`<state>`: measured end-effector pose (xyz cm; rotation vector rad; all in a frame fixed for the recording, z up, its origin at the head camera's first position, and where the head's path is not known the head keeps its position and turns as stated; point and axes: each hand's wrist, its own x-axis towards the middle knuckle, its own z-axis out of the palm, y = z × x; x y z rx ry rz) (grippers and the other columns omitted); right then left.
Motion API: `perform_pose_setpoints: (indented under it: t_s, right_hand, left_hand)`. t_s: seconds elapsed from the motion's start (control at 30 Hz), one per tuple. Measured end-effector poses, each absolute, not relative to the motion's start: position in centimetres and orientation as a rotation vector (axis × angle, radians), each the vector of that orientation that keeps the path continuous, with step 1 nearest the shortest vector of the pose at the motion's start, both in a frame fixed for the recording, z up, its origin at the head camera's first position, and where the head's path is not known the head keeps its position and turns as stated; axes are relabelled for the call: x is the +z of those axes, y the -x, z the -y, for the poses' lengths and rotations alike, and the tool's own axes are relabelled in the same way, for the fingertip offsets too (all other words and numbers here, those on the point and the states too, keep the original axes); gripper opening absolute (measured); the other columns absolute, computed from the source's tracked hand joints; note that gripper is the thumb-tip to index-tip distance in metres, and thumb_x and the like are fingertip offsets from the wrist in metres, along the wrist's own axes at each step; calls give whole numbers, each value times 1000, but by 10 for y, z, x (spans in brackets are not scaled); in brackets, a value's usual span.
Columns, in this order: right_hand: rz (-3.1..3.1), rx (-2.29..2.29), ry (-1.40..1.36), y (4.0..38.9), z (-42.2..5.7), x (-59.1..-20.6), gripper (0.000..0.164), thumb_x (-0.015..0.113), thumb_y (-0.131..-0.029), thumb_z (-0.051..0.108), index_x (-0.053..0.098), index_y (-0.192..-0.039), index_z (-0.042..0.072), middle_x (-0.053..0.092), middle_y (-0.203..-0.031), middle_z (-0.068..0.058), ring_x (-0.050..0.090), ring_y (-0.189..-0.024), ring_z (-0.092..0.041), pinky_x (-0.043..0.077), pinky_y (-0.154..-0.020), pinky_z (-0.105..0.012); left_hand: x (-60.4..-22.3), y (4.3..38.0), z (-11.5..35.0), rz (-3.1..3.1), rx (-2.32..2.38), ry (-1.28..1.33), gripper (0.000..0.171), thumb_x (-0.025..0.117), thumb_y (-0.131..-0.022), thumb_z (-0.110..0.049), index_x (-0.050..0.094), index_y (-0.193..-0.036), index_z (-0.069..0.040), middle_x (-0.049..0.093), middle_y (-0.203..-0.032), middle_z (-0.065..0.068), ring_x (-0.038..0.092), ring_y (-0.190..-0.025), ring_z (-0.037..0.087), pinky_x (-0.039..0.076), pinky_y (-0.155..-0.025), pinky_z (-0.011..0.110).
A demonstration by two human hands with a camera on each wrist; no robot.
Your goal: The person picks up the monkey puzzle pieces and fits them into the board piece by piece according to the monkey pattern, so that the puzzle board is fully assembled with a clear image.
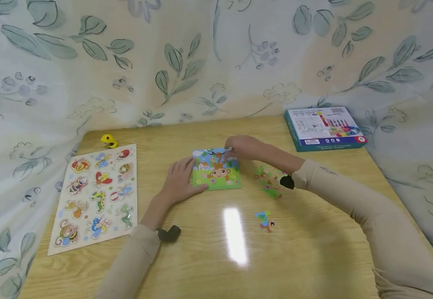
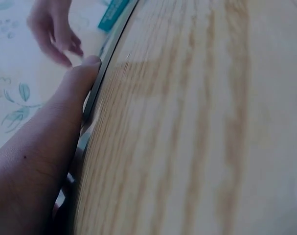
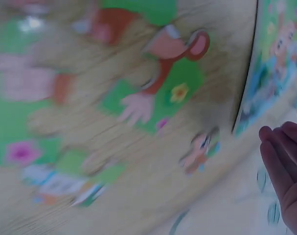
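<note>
A square puzzle (image 1: 216,181) with a monkey, a house and grass lies on the table between both hands. My left hand (image 1: 179,178) rests along its left side, the thumb over the lower left corner and the fingers against the left edge. In the left wrist view that thumb (image 2: 87,66) lies straight. My right hand (image 1: 240,146) reaches to the puzzle's upper right corner from behind, fingertips right at the picture. Whether they pinch a piece I cannot tell. Loose puzzle pieces (image 1: 266,176) lie under the right forearm; one more piece (image 1: 265,221) sits nearer me.
A wooden board with insect pictures (image 1: 93,195) lies at the left, with a small yellow figure (image 1: 109,140) behind it. At the back right sits a teal-sided box (image 1: 326,128). A patterned cloth (image 1: 216,62) hangs behind the table (image 1: 201,257).
</note>
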<state>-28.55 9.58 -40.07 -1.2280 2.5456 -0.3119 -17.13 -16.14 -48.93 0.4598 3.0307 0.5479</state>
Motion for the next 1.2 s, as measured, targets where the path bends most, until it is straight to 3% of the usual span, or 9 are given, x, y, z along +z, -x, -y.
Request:
perform_pose_setpoints:
  t_s: [0.3,0.63,0.87,1.2]
  right_hand:
    - [-2693,-294,1051,260,-193,-373,38,60,-97,23,60,-127,1,62,-125,-20,66,-105,-31,55,-85,-43]
    - [-2803,-273,954,215,-267,-380,32,64,-93,18,65,-117,-3,68,-112,-20,69,-95,-31,56,-81,-46]
    - [-2793,-260,908,205,-278,-382,32,65,-93,18,65,-116,-4,68,-112,-20,69,-93,-31,56,-78,-45]
    - [-2790,-250,895,226,-260,-402,33,63,-94,23,67,-114,-3,67,-110,-21,67,-95,-33,55,-78,-46]
  left_hand:
    - [-491,169,158,-3040,537,-460,104,53,-80,-75,24,-154,-8,24,-159,11,24,-146,30,18,-118,54]
    - [-489,169,160,-3054,535,-446,104,55,-80,-74,25,-154,-7,25,-159,12,24,-145,29,18,-118,52]
    - [-491,171,161,-3053,523,-464,104,54,-80,-74,23,-154,-8,24,-159,11,22,-146,29,16,-119,51]
    - [-493,171,160,-3048,508,-460,106,51,-80,-77,22,-154,-8,23,-159,11,22,-146,28,15,-119,52]
